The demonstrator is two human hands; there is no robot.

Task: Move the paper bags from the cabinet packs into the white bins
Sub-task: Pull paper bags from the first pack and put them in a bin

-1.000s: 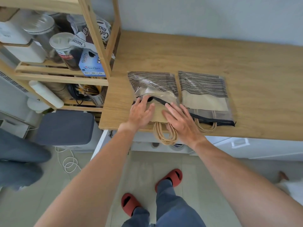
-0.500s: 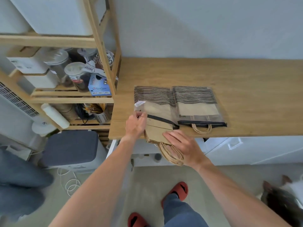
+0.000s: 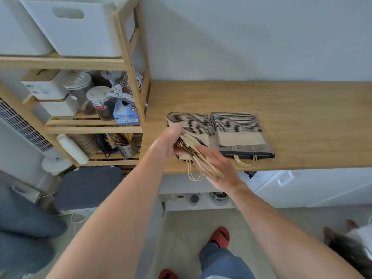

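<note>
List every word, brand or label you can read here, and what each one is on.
"SaniCare", roughly; small, so the spelling is uncertain: on the blue box on the shelf.
"Nestl", cut off: on the white packet above the box.
"EASY", partly hidden: on the red label of the jar.
The dark tag on the right pack: too small to read.
The grey label on the white container: blurred.

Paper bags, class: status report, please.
Left hand grips bag stack; right hand open beneath. Second pack untouched on counter. White bin on shelf.
</note>
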